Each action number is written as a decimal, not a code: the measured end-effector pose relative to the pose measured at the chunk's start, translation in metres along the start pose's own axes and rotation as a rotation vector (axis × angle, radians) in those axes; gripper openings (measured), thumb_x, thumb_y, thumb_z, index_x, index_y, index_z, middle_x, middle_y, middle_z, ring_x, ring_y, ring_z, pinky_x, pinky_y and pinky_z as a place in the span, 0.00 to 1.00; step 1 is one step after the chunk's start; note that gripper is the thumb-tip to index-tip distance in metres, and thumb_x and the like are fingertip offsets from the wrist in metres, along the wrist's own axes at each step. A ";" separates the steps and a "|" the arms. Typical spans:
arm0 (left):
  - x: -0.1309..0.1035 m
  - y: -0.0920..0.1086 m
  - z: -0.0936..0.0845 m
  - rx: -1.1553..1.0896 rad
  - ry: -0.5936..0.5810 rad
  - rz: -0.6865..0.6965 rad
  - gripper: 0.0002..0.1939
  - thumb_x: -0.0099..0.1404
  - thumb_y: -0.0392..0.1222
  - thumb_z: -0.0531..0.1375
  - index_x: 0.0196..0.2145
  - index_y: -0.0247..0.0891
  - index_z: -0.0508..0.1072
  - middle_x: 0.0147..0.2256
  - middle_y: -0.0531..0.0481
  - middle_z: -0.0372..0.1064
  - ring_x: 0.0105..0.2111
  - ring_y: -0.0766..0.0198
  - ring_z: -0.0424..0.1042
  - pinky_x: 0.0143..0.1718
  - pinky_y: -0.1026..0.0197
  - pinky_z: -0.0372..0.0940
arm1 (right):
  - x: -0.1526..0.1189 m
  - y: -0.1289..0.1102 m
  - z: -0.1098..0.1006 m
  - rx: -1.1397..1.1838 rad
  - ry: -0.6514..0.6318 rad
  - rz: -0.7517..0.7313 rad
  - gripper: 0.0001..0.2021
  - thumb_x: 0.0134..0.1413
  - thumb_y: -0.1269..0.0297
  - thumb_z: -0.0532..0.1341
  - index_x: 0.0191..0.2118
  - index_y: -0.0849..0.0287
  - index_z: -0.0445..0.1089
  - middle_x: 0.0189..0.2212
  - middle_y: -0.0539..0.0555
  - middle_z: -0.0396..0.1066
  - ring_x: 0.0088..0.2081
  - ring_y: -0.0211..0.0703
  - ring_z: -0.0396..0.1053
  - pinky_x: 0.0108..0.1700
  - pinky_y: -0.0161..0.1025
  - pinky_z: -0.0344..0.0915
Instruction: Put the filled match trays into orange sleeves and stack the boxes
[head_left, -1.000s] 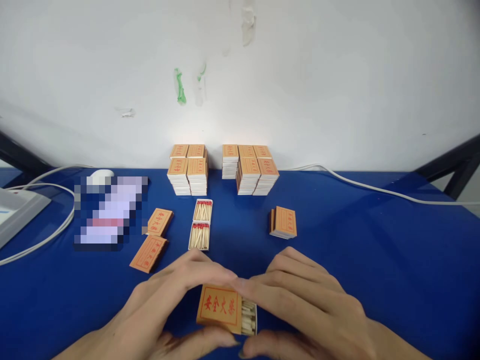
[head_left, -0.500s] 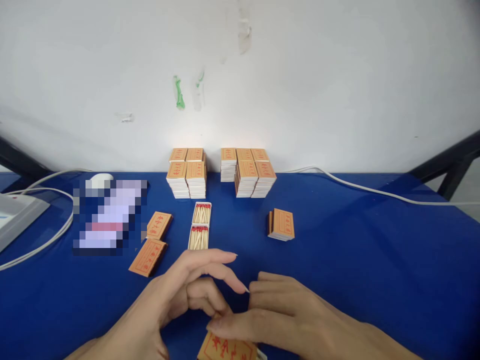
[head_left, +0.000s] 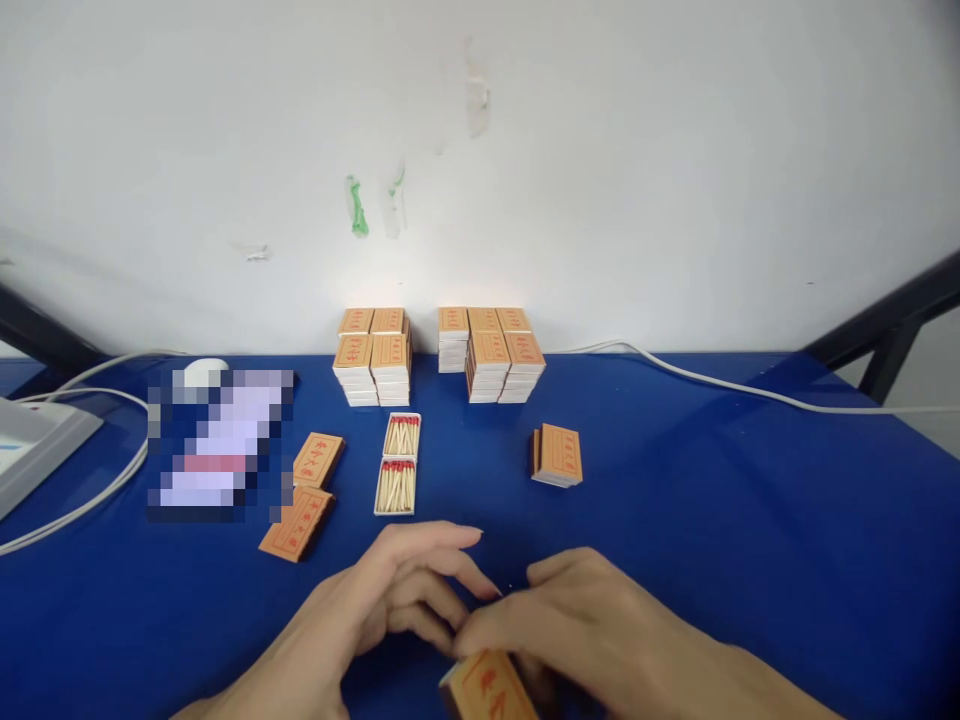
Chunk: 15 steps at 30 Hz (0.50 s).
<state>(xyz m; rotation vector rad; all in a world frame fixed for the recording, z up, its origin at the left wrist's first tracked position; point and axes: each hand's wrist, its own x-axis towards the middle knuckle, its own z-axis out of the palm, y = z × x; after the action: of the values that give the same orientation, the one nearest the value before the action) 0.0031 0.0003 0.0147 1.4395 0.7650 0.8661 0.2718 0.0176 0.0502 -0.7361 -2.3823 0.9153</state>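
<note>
An orange matchbox (head_left: 491,688) with red print is at the bottom edge, tilted, its lower part cut off by the frame. My right hand (head_left: 592,630) is closed on it, thumb at its far end and the other fingers partly hidden behind it. My left hand (head_left: 409,595) arches just to the left, fingers curved and apart, its fingertips close to the right thumb; it holds nothing that shows. Beyond the left hand lie two open trays of red-headed matches (head_left: 397,487), end to end. Two orange matchbox sleeves (head_left: 298,524) lie left of them.
Two groups of stacked matchboxes (head_left: 373,370) (head_left: 491,368) stand by the wall. A small matchbox pile (head_left: 561,455) sits at right. A blurred-out flat object (head_left: 225,440), a white mouse (head_left: 206,373), cables and a grey-white device (head_left: 45,445) are at left.
The matchbox has turned and moved slightly right, and its near part has dropped out of view. My right fingers have drawn in around it. The whole view has shifted a little.
</note>
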 end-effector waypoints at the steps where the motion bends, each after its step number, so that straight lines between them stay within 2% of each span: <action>1: 0.000 0.009 0.000 0.061 0.051 0.008 0.24 0.81 0.49 0.64 0.70 0.60 0.69 0.55 0.42 0.81 0.47 0.52 0.87 0.46 0.51 0.84 | 0.000 0.003 -0.003 -0.041 0.083 -0.045 0.19 0.75 0.42 0.65 0.57 0.49 0.75 0.39 0.49 0.85 0.38 0.41 0.83 0.46 0.36 0.74; 4: -0.003 0.033 -0.003 0.262 0.201 0.097 0.29 0.78 0.42 0.67 0.71 0.60 0.66 0.56 0.46 0.81 0.47 0.54 0.86 0.48 0.54 0.84 | 0.004 0.012 -0.018 -0.248 0.321 -0.094 0.27 0.66 0.35 0.70 0.56 0.51 0.72 0.38 0.50 0.83 0.34 0.42 0.81 0.40 0.38 0.75; 7: -0.004 0.044 -0.008 0.498 0.373 0.137 0.29 0.75 0.39 0.69 0.67 0.61 0.70 0.54 0.54 0.82 0.48 0.59 0.84 0.54 0.58 0.81 | 0.008 0.020 -0.038 -0.404 0.432 -0.011 0.28 0.63 0.33 0.72 0.53 0.52 0.74 0.40 0.53 0.78 0.34 0.42 0.77 0.33 0.38 0.74; 10: -0.001 0.045 -0.017 0.637 0.526 0.165 0.22 0.76 0.43 0.68 0.63 0.58 0.73 0.50 0.56 0.82 0.49 0.60 0.83 0.59 0.57 0.79 | 0.008 0.031 -0.051 -0.468 0.540 0.070 0.26 0.64 0.37 0.73 0.53 0.52 0.76 0.48 0.58 0.76 0.36 0.45 0.76 0.32 0.41 0.75; 12: 0.004 0.046 -0.023 0.707 0.645 0.163 0.21 0.75 0.47 0.69 0.63 0.56 0.73 0.50 0.55 0.81 0.51 0.57 0.83 0.61 0.52 0.77 | 0.007 0.039 -0.054 -0.462 0.569 0.144 0.24 0.64 0.39 0.73 0.53 0.51 0.78 0.48 0.57 0.77 0.33 0.44 0.74 0.29 0.42 0.73; 13: 0.007 0.047 -0.027 0.768 0.699 0.138 0.21 0.75 0.50 0.69 0.62 0.56 0.72 0.51 0.55 0.81 0.51 0.55 0.82 0.59 0.50 0.77 | 0.006 0.043 -0.054 -0.458 0.579 0.178 0.23 0.65 0.39 0.73 0.53 0.50 0.78 0.46 0.55 0.77 0.30 0.42 0.71 0.28 0.43 0.71; 15: 0.013 0.049 -0.038 0.939 0.766 0.041 0.22 0.74 0.57 0.68 0.62 0.55 0.72 0.54 0.52 0.80 0.52 0.49 0.82 0.48 0.48 0.79 | 0.006 0.049 -0.054 -0.472 0.595 0.223 0.23 0.65 0.38 0.72 0.54 0.49 0.80 0.41 0.54 0.76 0.27 0.42 0.68 0.28 0.44 0.70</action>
<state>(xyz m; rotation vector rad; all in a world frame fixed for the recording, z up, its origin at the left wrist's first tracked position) -0.0253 0.0276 0.0637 1.9234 1.9032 1.1769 0.3153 0.0768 0.0522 -1.2662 -1.9992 0.1455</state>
